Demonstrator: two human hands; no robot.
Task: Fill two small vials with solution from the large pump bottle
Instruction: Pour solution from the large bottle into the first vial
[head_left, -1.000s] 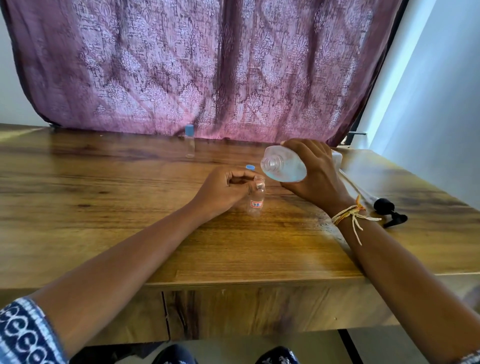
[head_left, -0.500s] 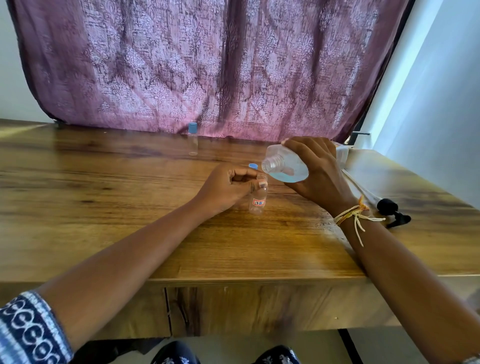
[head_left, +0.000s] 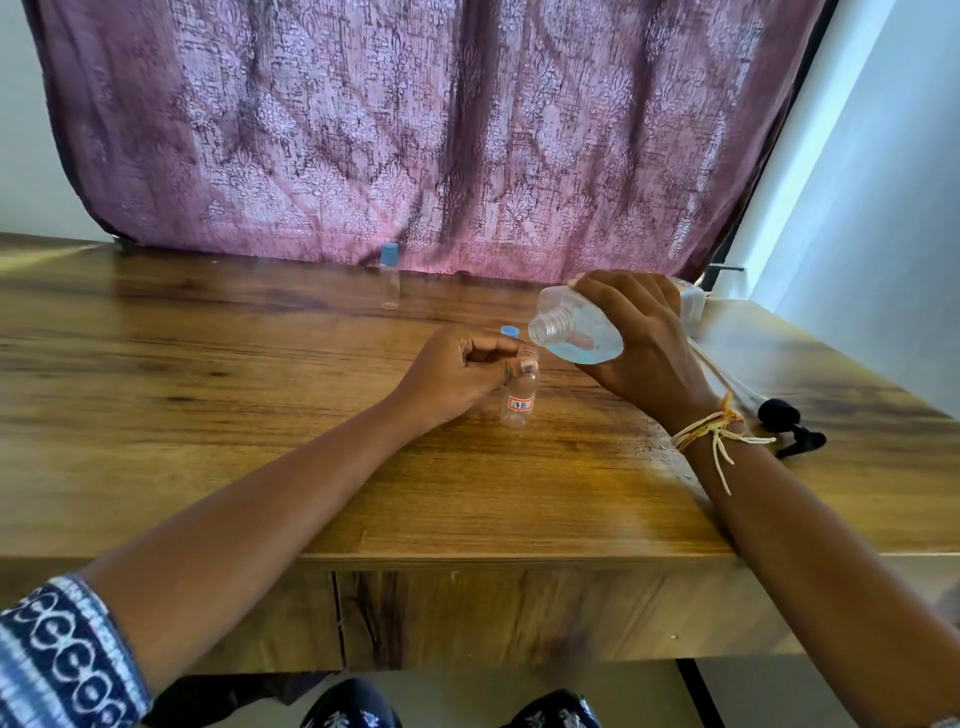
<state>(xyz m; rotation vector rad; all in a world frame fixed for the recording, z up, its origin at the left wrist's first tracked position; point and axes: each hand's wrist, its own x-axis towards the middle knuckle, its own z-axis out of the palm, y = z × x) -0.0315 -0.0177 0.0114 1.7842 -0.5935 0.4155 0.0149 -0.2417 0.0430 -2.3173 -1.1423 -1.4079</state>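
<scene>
My right hand (head_left: 639, 338) grips the large clear bottle (head_left: 576, 327), tipped sideways with its open threaded neck pointing left; pale blue liquid pools in its lower side. The neck hovers just above and to the right of a small open vial (head_left: 519, 397) with a red-edged label. My left hand (head_left: 457, 371) pinches that vial near its top, and it stands upright on the table. A blue cap (head_left: 510, 331) lies just behind the left hand. A second vial (head_left: 389, 278), capped in blue, stands upright farther back.
The black pump head (head_left: 789, 423) with its white tube lies on the wooden table (head_left: 208, 415) to the right of my right wrist. A purple patterned curtain (head_left: 415, 130) hangs behind the table. The table's front edge is close to my body.
The big bottle has tilted a little further, its neck dropping nearer the open vial's mouth. My left hand stays on the vial.
</scene>
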